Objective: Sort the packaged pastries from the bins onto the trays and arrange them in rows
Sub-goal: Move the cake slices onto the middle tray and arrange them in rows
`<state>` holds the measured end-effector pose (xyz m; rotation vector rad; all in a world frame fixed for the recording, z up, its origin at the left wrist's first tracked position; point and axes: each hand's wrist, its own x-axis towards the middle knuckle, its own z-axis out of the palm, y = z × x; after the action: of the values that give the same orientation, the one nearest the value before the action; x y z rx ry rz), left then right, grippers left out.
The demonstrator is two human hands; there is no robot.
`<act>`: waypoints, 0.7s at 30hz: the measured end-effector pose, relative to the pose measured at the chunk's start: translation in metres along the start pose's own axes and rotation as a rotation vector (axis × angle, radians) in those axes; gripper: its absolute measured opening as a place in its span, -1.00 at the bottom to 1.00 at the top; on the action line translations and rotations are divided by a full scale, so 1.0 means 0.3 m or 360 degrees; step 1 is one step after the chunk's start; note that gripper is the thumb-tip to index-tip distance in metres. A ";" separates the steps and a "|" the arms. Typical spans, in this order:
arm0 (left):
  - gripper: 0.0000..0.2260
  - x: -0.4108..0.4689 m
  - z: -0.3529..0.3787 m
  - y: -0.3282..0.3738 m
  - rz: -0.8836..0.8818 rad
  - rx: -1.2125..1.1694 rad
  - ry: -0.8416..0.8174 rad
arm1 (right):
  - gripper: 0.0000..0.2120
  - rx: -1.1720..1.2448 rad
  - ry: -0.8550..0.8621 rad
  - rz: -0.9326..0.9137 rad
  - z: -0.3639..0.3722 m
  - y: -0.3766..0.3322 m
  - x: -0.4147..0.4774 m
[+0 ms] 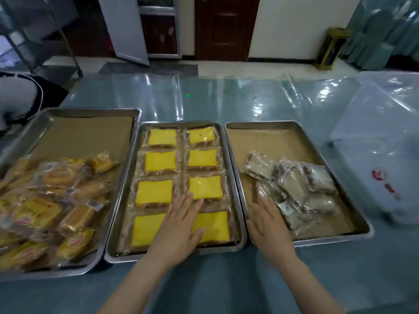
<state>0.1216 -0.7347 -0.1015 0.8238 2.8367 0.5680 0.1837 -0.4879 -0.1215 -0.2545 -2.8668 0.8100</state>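
Note:
Three metal trays stand side by side on the table. The middle tray (229, 186) holds several flat yellow packaged cakes (159, 160) laid in two neat columns. My left hand (179, 225) lies flat and open over the nearest cakes of that tray. The right tray (301, 130), lined with brown paper, holds a loose heap of brownish packaged pastries (294, 184). My right hand (269, 227) is open, fingers spread, at the near left corner of that tray, touching the heap's edge. The left tray (90, 112) holds a jumbled pile of yellow-orange wrapped pastries (56, 200).
A large clear plastic bag with red print (383, 155) lies on the table at the right. Clear plastic sheeting (204, 98) covers the table behind the trays. A person's sleeve (15, 98) shows at the far left. A metal rack and doors stand beyond.

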 end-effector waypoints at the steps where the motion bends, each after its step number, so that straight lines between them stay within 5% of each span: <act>1: -0.41 0.027 0.014 0.039 -0.0009 -0.0016 0.0017 | -0.62 -0.0004 0.0020 0.0029 -0.029 0.047 0.008; 11: -0.43 0.322 0.216 0.468 -0.0284 -0.0323 0.0142 | -0.45 -0.0106 0.0067 0.0146 -0.358 0.585 0.179; 17: -0.41 0.385 0.244 0.537 -0.0462 -0.0240 0.0121 | -0.24 -0.0162 -0.0208 0.0076 -0.363 0.663 0.338; 21: -0.40 0.483 0.243 0.535 -0.0436 -0.0186 0.0057 | -0.27 -0.0043 -0.0248 0.0048 -0.370 0.687 0.435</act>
<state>0.0949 -0.5083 -0.1092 0.4002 2.8465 0.7037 0.1028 -0.2324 -0.1243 -0.2490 -3.0278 0.8315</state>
